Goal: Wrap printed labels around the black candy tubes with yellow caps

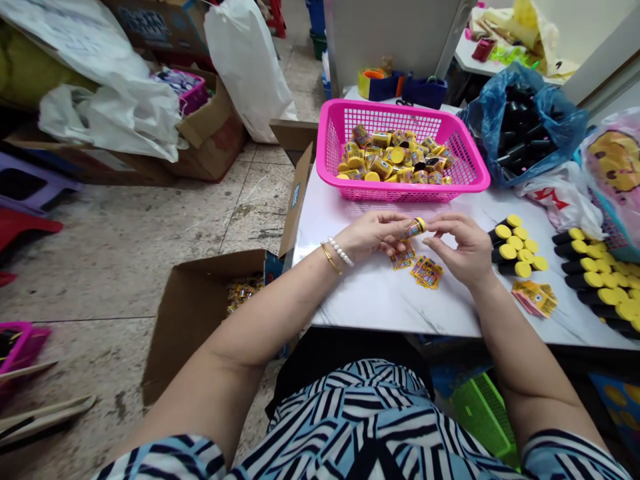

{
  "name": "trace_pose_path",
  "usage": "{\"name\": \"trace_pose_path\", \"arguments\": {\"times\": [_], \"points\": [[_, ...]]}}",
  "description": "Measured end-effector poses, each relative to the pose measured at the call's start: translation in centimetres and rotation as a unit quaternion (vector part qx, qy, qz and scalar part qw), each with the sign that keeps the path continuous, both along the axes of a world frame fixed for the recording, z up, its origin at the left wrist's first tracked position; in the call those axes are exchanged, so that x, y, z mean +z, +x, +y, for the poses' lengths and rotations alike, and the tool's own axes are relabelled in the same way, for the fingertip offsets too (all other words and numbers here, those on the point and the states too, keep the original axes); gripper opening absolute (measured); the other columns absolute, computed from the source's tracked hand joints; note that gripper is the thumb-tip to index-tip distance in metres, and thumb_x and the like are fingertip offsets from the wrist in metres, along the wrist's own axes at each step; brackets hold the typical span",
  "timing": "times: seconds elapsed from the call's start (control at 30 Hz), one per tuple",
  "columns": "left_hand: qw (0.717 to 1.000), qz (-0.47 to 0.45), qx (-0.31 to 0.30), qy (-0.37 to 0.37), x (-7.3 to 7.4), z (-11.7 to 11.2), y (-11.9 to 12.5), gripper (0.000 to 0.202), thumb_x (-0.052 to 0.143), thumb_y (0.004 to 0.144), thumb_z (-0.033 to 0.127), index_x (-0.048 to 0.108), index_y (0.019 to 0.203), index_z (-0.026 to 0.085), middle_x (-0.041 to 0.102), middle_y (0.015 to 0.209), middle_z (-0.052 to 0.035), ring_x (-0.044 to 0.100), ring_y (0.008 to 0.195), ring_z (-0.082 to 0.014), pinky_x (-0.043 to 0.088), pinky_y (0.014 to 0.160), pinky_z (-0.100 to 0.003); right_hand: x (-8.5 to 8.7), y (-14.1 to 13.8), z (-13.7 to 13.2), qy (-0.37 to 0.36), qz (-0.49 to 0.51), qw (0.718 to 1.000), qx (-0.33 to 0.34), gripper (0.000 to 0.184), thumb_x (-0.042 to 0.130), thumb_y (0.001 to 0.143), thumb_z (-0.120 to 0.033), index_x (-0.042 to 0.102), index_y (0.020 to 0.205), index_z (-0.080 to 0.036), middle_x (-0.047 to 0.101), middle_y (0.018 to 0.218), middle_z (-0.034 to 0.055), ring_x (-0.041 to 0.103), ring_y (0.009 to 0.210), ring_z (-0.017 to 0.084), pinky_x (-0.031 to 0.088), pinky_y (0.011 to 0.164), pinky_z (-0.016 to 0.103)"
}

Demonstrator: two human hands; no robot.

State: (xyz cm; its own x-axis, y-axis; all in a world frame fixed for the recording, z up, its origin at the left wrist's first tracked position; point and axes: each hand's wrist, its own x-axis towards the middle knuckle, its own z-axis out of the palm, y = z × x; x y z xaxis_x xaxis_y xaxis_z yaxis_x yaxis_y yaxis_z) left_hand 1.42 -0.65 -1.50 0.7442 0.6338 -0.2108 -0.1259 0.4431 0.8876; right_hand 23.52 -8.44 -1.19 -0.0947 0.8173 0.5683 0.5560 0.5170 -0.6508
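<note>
Where the left edge of the frame crops them, a purple stool [33,180] and a red one [27,233] show only in part. A cardboard box [185,313] stands in the lower left, its contents [243,293] largely hidden by its flap and the forearm.

Near the centre, the left hand [370,237], with a pearl bracelet [341,251] and a gold bangle [331,258] at the wrist, has its fingers closed around a small yellow-capped container [415,228], held above the counter [355,300]. Those fingers cover part of the container, and its print is too small to read. Just below it lie loose printed labels [427,272], some partly under the left fingertips; whether these touch them is unclear.

Behind, at upper centre, a pink basket [400,193] holds many similar containers [397,155], the lower ones buried.

Right of centre, the right hand [463,247] has bent, partly spread fingers, a narrow gap between thumb and forefinger, the tips beside the container's cap; contact there is hard to make out.

Farther right lie black tubes [520,247] with yellow caps and a fanned pile of labels [534,298]. A blue bag [567,127] of black pieces sits upper right; the right edge cuts off a second tube group [600,277].
</note>
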Motion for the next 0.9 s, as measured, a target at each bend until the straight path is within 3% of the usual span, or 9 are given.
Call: {"name": "trace_pose_path", "arguments": {"times": [0.1,0.33,0.5,0.6,0.77,0.9], "points": [[1.0,0.016,-0.006,-0.016,-0.3,0.2,0.2,0.041,0.094,0.073,0.034,0.078,0.103,0.011,0.072,0.077,-0.0068,0.064,0.063,-0.0105,0.045,0.053,-0.019,-0.1,0.5,0.2,-0.076,0.043,0.996,0.026,0.052,0.084,0.084,-0.033,0.071,0.134,-0.033,0.073,0.11,0.0043,0.07,0.093,0.02,0.064,0.086,0.037],[0.999,0.023,0.033,-0.003,-0.1,-0.1,0.2,0.027,0.088,0.08,0.032,0.077,0.093,0.011,0.062,0.065,-0.0009,0.045,0.048,-0.0041,0.026,0.044,-0.017,0.2,0.5,0.3,-0.118,0.037,0.991,0.054,0.04,0.083,0.085,-0.034,0.076,0.123,-0.031,0.071,0.118,0.0058,0.07,0.1,0.021,0.064,0.09,0.037],[0.999,0.012,0.026,0.033,0.4,-0.5,0.1,0.037,0.091,0.074,0.031,0.076,0.101,0.012,0.07,0.079,-0.0044,0.061,0.062,-0.0094,0.043,0.056,-0.021,0.2,0.3,0.1,-0.121,0.087,0.988,0.042,0.035,0.089,0.079,-0.037,0.08,0.112,-0.03,0.072,0.115,0.0055,0.071,0.105,0.023,0.064,0.099,0.042],[0.996,0.009,0.04,0.084,0.5,-0.8,0.3,0.036,0.09,0.074,0.027,0.075,0.103,0.011,0.072,0.08,-0.0045,0.062,0.064,-0.0105,0.047,0.06,-0.023,-0.2,0.1,0.1,-0.127,0.118,0.984,0.028,0.035,0.092,0.075,-0.037,0.081,0.107,-0.028,0.075,0.113,0.0054,0.073,0.103,0.023,0.064,0.098,0.042],[0.981,0.027,0.079,0.172,0.9,-1.0,0.6,0.031,0.091,0.07,0.02,0.077,0.097,0.012,0.077,0.095,-0.0069,0.068,0.079,-0.014,0.053,0.073,-0.025,-0.9,-0.5,0.4,-0.228,0.229,0.946,0.019,0.031,0.091,0.077,-0.041,0.081,0.1,-0.023,0.08,0.089,0.0026,0.074,0.073,0.018,0.067,0.075,0.037],[0.987,0.025,0.101,0.123,1.1,-1.0,0.5,0.049,0.093,0.072,0.027,0.072,0.115,0.015,0.077,0.103,-0.0084,0.07,0.076,-0.0134,0.053,0.069,-0.024,-1.0,-0.8,0.6,-0.223,0.262,0.939,0.016,0.035,0.094,0.074,-0.039,0.08,0.102,-0.025,0.082,0.095,0.0021,0.077,0.081,0.02,0.068,0.084,0.039]]}}
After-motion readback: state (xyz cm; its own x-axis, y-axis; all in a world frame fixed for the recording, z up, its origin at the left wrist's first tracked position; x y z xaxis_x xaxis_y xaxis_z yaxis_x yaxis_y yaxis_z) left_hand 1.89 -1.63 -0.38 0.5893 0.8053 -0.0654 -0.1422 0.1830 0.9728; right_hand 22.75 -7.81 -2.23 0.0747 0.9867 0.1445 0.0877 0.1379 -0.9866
